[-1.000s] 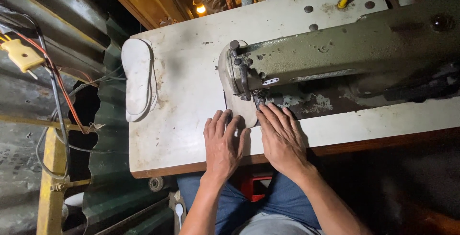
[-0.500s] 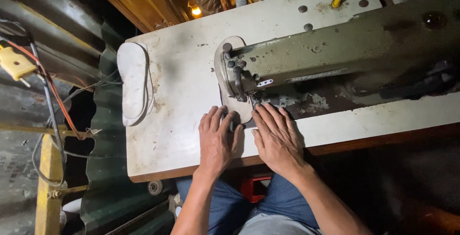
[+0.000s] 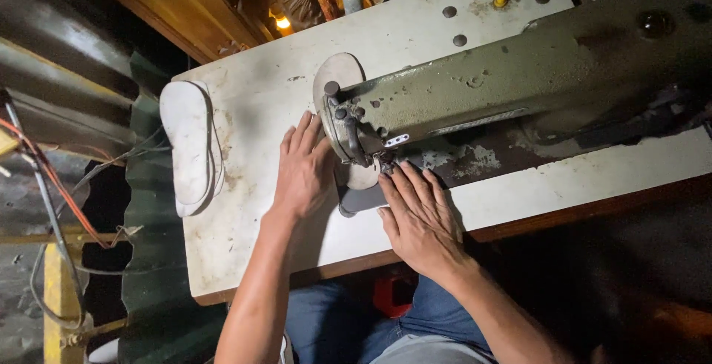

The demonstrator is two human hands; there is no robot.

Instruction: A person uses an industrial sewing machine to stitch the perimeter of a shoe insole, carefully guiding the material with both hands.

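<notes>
Both hands are sliding further under the head of the olive-green metal sewing machine [image 3: 519, 82], feeding a pale, oval shoe insole [image 3: 348, 112] away from the white table's front edge [image 3: 297, 271]. The left hand [image 3: 302, 167] is pressing flat, fingers spread, just left of the insole, and the right hand [image 3: 419, 219] is pressing flat at its near end; its long axis is running front to back between them

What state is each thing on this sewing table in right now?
Left hand: flat, fingers spread on the sole piece.
Right hand: flat, fingers near the needle.
Sole piece: lying under the machine head.
Stacked soles: lying flat at the table edge.
Lamp: lit.
</notes>
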